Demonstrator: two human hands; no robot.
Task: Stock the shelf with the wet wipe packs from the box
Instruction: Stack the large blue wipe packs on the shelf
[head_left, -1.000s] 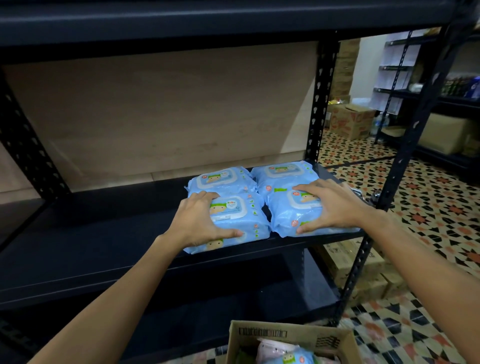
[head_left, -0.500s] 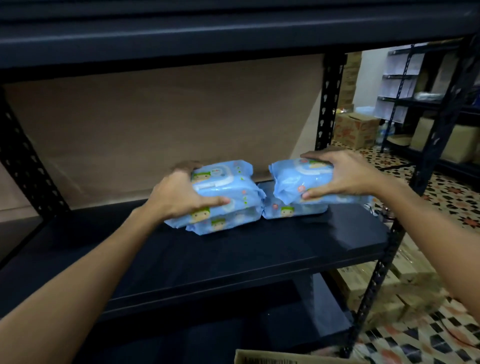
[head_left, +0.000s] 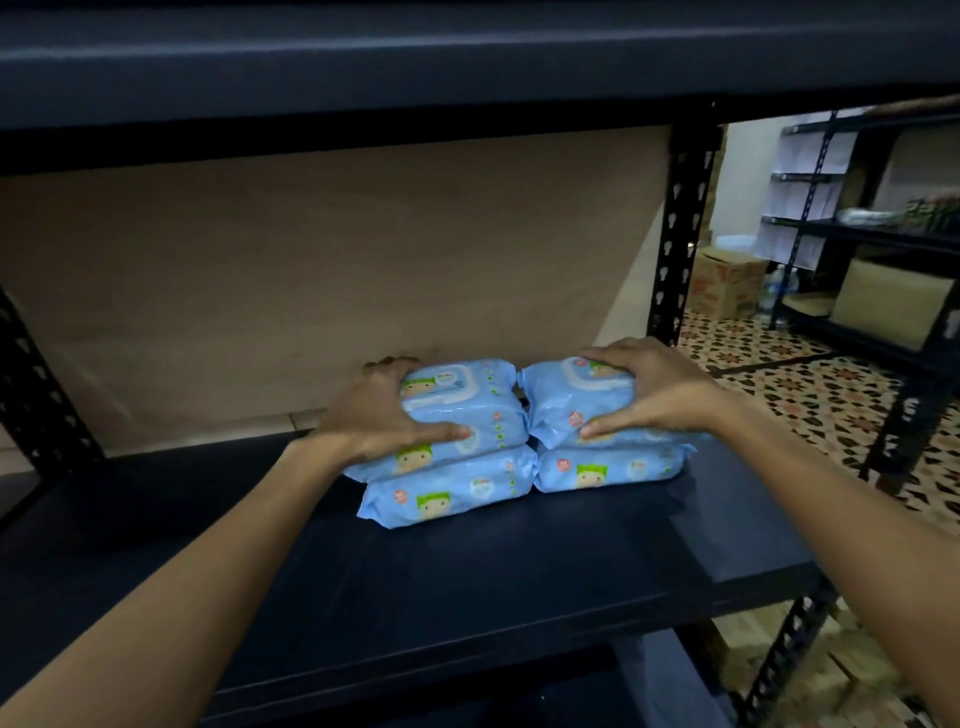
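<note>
Wet wipe packs, four in two stacks: upper left pack (head_left: 462, 410), lower left pack (head_left: 452, 491), upper right pack (head_left: 576, 400), lower right pack (head_left: 613, 465). All pale sky-blue film, each printed with a small cartoon face under a green cap, a red-orange round badge and scattered tiny green and red marks. Upper left pack carries a white-outlined lid panel on top.

Shelf board (head_left: 519, 577): matt blue-black. Upright post (head_left: 680, 228): black, punched with rows of keyhole slots. Back panel (head_left: 311, 270): plain dull tan.

Floor tiles (head_left: 821, 395): cream ground with black star-and-diamond pattern, reddish-orange accents.

Cardboard carton (head_left: 727, 283): brown with red print.
</note>
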